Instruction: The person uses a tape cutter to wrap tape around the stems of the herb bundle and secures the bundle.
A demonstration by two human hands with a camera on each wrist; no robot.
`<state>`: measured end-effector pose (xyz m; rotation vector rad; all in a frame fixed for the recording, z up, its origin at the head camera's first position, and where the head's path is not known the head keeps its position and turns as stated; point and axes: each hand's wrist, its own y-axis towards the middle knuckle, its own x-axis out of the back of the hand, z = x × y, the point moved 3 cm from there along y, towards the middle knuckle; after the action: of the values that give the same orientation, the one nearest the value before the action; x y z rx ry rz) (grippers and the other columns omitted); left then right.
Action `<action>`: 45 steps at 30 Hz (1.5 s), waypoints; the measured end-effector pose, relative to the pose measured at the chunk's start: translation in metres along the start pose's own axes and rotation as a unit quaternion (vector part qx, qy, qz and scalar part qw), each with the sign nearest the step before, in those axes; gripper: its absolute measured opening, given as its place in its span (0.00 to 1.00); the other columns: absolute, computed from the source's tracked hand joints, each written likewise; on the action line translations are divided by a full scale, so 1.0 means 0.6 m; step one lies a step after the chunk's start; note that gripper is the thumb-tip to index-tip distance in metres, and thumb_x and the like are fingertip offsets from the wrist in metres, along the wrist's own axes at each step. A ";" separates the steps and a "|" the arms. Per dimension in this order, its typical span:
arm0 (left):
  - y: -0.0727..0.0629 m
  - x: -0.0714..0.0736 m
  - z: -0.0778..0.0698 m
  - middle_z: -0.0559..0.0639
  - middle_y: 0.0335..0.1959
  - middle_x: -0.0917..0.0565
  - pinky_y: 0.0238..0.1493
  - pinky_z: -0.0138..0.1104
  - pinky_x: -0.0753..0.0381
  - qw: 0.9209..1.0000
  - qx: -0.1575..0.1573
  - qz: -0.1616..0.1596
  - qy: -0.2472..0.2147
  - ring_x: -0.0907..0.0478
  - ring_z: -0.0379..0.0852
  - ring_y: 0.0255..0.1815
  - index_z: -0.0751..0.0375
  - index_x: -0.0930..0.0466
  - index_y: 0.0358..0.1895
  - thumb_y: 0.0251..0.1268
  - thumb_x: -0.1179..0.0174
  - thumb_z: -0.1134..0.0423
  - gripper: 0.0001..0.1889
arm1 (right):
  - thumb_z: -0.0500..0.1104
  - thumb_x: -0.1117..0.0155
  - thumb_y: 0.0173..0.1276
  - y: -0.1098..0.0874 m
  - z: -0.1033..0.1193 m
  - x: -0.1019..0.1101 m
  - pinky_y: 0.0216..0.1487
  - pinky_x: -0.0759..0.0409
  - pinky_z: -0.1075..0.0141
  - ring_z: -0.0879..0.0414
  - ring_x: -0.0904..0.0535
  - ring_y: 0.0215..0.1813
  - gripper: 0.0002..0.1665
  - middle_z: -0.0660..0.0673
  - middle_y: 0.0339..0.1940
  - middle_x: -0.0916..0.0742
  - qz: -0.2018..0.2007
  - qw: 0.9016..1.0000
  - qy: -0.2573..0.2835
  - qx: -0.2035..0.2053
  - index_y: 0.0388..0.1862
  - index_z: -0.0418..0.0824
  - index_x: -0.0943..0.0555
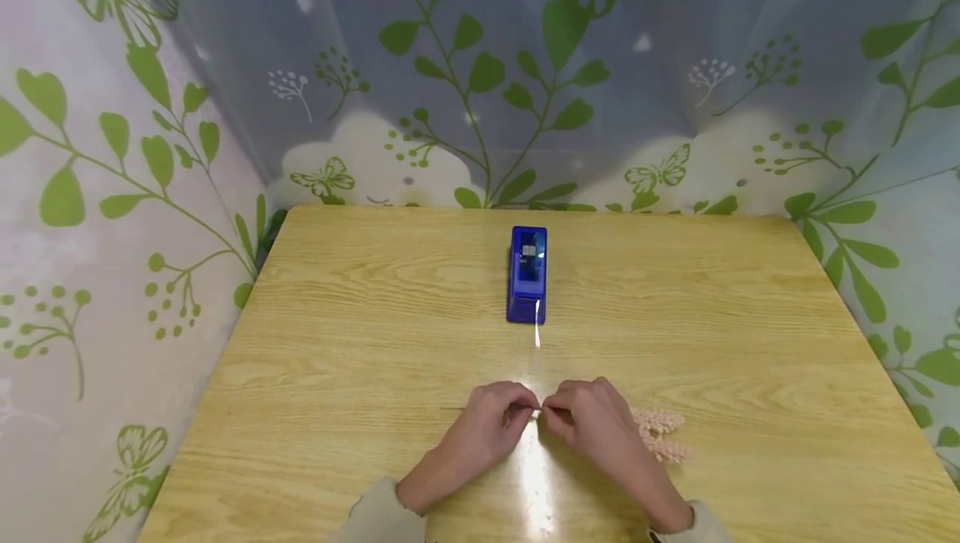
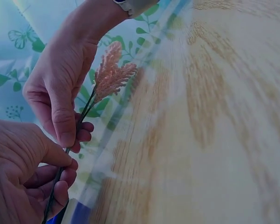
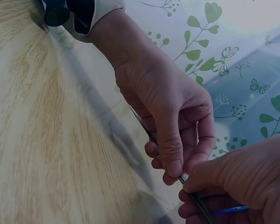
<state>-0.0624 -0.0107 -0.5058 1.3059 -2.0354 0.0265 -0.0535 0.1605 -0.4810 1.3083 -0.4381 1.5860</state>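
Two pale pink artificial flower sprigs [image 1: 660, 435] on thin dark stems [image 2: 87, 105] extend past the right side of my right hand [image 1: 596, 426]. My left hand [image 1: 491, 426] pinches the stems between thumb and fingers. Close beside it, the right hand pinches the same stems, its fingertips nearly meeting the left ones. In the left wrist view the bumpy pink heads [image 2: 112, 74] stand above the right hand [image 2: 65, 74]. A thin stem end pokes out to the left of my left hand in the head view. Fingers hide the stems' middle part.
A blue tape dispenser [image 1: 527, 276] stands on the wooden table [image 1: 360, 318] beyond both hands. Curtains [image 1: 480, 110] printed with green leaves and butterflies hang behind the table and along its sides. Light reflects off the tabletop between the forearms.
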 end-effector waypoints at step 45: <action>0.007 0.008 0.020 0.43 0.27 0.16 0.37 0.19 0.25 0.996 0.011 0.030 0.082 0.25 0.30 0.31 0.60 0.08 0.36 0.64 0.29 0.69 0.02 | 0.37 0.28 0.66 0.012 -0.012 -0.006 0.24 0.30 0.74 0.71 0.32 0.24 0.12 0.63 0.22 0.20 0.084 0.993 0.071 -0.042 0.24 0.52 0.13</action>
<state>-0.0734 -0.0172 -0.5107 1.2136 -1.9384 0.1778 -0.0637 0.1610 -0.4847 1.1112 -0.5320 1.7672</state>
